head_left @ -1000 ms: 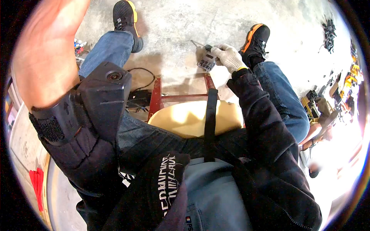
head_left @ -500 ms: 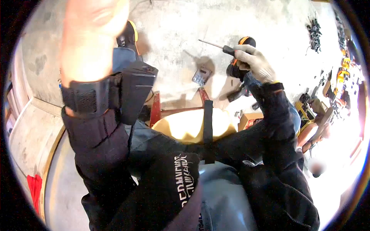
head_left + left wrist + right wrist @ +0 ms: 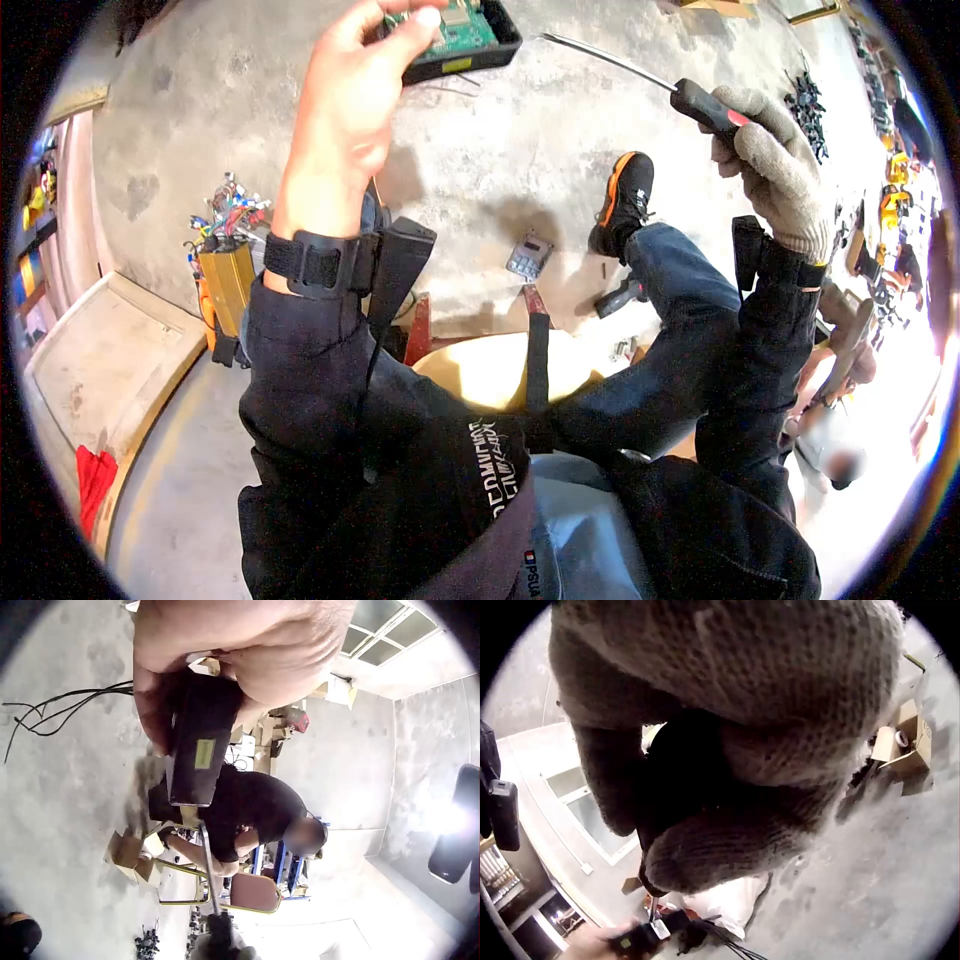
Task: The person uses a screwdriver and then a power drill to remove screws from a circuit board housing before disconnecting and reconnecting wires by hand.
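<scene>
In the head view, my bare left hand (image 3: pixel 345 115) grips a black box (image 3: pixel 455 67) that is open on top, with a green circuit board (image 3: pixel 467 36) inside. The left wrist view shows the underside of the box (image 3: pixel 202 742) with a small yellow label. My gloved right hand (image 3: pixel 780 165) holds a screwdriver (image 3: pixel 704 106) by its black handle, the shaft pointing left toward the box. From the left wrist, the screwdriver shaft (image 3: pixel 208 859) appears close to the box's end; whether they touch I cannot tell. The glove (image 3: pixel 735 682) hides most of the handle.
Below, a grey keypad-like device (image 3: pixel 530 257) lies on the concrete floor beyond a pale seat (image 3: pixel 480 370). A yellow box (image 3: pixel 229 283) with loose wires stands left. Cardboard boxes (image 3: pixel 135 859) and another person (image 3: pixel 255 802) are farther off.
Both hands have risen away from my lap, the right one bringing the screwdriver up and to the right. The box and circuit board have come into view in my left hand.
</scene>
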The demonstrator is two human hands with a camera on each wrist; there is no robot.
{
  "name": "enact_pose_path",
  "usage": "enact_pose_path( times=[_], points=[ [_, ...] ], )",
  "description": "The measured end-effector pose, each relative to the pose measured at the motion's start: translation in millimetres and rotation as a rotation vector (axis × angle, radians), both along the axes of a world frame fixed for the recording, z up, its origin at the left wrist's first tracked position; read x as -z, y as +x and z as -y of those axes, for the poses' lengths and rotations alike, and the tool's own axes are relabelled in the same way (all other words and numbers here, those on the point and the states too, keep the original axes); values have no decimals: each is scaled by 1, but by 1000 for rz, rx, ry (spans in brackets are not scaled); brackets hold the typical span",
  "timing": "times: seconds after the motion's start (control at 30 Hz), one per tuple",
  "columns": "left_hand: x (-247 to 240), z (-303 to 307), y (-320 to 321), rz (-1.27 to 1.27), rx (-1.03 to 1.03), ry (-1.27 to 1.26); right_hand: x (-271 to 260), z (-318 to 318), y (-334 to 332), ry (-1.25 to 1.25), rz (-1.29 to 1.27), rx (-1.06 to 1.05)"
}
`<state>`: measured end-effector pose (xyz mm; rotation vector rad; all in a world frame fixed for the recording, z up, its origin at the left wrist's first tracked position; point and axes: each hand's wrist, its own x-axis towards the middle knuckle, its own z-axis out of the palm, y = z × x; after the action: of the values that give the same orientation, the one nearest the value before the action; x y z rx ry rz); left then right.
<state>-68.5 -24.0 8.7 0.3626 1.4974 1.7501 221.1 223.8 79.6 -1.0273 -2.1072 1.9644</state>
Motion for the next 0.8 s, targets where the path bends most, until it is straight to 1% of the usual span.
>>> enact_pose_path(
  times=[0.03, 0.13, 0.17, 0.23, 0.27, 0.3, 0.5, 0.57, 0.67, 0.8],
  points=[
    [5, -1, 9, -147, 11, 45, -1, -1, -2, 4, -31, 4],
    [0, -6, 18, -137, 61, -31, -1, -5, -5, -7, -45, 2],
    [-5, -9, 23, -133, 59, -83, -5, -3, -7, -42, -28, 27],
    [-12, -14, 30, -87, 77, -113, 4, -3, -7, -126, -110, 45],
    [-10, -15, 31, -106, 103, -139, -1, -5, -10, -131, -56, 49],
    [-8, -17, 31, -75, 116, -152, 2, -6, -10, -143, -66, 48],
    [-10, -28, 42, -24, 137, -102, 5, -8, -12, -138, -73, 98],
    [-7, -31, 45, -44, 149, -74, 5, -7, -13, -128, 11, 103],
    [-7, -33, 49, -29, 139, -66, 4, -9, -12, -88, 71, 43],
    [-7, -32, 52, 1, 142, -67, 8, -7, -14, -92, 49, 40]
  ],
)
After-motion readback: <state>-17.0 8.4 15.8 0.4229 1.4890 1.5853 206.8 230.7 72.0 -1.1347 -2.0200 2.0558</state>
